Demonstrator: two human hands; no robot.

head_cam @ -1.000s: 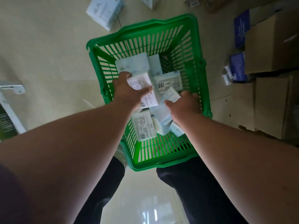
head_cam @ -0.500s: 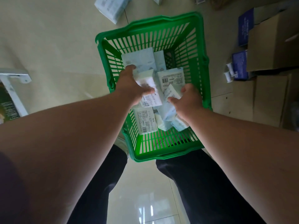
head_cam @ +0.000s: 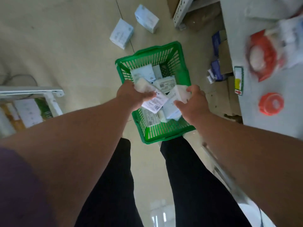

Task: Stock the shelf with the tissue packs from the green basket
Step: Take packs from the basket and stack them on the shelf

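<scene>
The green basket [head_cam: 152,54] stands on the floor in front of my feet, with several white and pale blue tissue packs [head_cam: 164,83] lying loose inside. My left hand [head_cam: 131,95] grips a white tissue pack [head_cam: 154,99] with a printed label, lifted above the basket. My right hand [head_cam: 195,102] grips another pale tissue pack [head_cam: 173,102], also raised over the basket. The two held packs touch in the middle. The shelf [head_cam: 262,89] shows at the right as a grey surface.
Two pale blue boxes [head_cam: 121,34] lie on the floor beyond the basket. Red-and-white packaged goods [head_cam: 264,54] and a red lid [head_cam: 271,104] sit on the shelf. Cardboard and dark blue boxes [head_cam: 217,69] crowd the floor at right. A white rack [head_cam: 32,94] stands at left.
Both hands have lifted out of the basket, each with a tissue pack. My head has risen and turned, so the shelf at right and more floor show.
</scene>
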